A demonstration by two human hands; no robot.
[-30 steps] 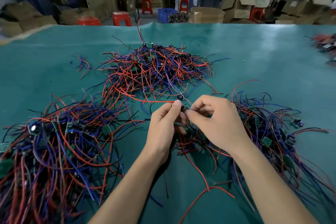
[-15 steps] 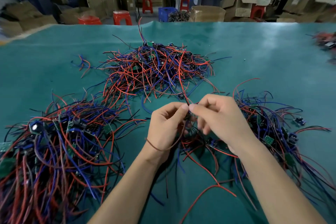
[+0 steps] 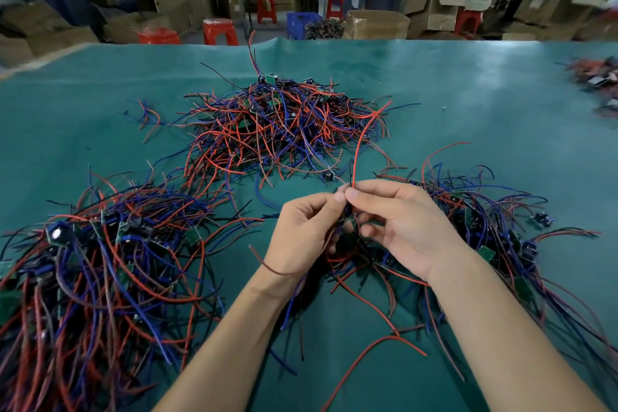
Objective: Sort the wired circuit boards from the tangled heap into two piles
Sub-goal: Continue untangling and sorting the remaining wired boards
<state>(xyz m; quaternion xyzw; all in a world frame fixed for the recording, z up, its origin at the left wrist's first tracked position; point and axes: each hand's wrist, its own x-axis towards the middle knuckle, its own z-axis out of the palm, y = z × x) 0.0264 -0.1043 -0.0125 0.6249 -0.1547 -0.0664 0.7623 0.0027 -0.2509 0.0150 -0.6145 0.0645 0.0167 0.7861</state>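
Nearest the lower edge, two bare forearms are rising from the bottom of the frame toward its centre over a green table cover (image 3: 468, 104). Loose red and blue wires are lying on the cover between and below the forearms. Just right of centre, the left hand (image 3: 302, 234) and the right hand (image 3: 406, 224) are meeting fingertip to fingertip. Both are pinching a wired circuit board (image 3: 347, 216), which is largely hidden between the fingers, so its details cannot be told. A red lead (image 3: 359, 140) is standing up from the pinch and curving toward the upper right; a dark red lead is looping under the left wrist.

At the lower left of the frame, a large pile (image 3: 100, 264) of red, blue and black wires with small green boards is lying on the cover. At the right, behind and beside the right hand, a tangled heap (image 3: 495, 231) of the same parts is spreading toward the lower right corner. Above centre, a second pile (image 3: 284, 124) is sitting well apart from the hands.

At the far right edge, another cluster of wires (image 3: 598, 73) is showing, blurred. Along the top of the frame, beyond the table, red stools (image 3: 220, 31), a blue crate (image 3: 302, 23) and cardboard boxes (image 3: 378, 23) are standing on the floor.
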